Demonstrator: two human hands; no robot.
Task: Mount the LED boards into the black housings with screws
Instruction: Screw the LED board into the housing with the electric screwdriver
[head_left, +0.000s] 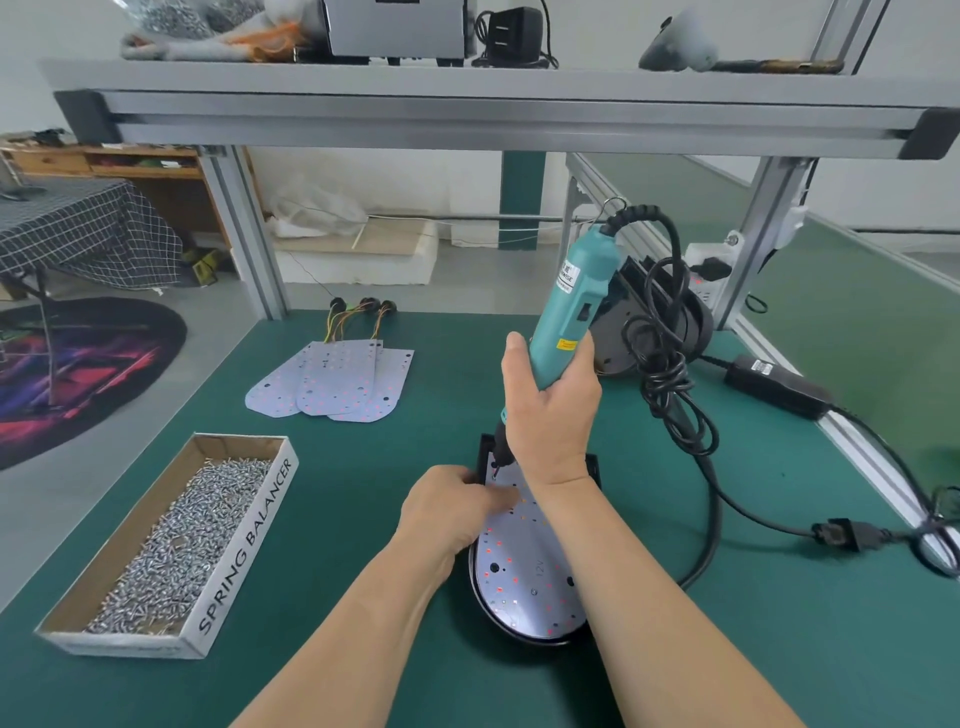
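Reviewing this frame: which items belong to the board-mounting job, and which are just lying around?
Job:
electric screwdriver, gripped by the right hand
left hand resting on the LED board in its black housing
box of screws
spare LED boards

Lying about:
black charger and grey metal box on the top shelf

centre: right hand (553, 410) grips tilted screwdriver (571, 296), tip at top of board (530, 582) in housing (485, 449) | left hand (452, 512) on board's upper left | lower left: screw box (244, 551) | upper centre-left: spare boards (332, 382) on worktop (779, 623)
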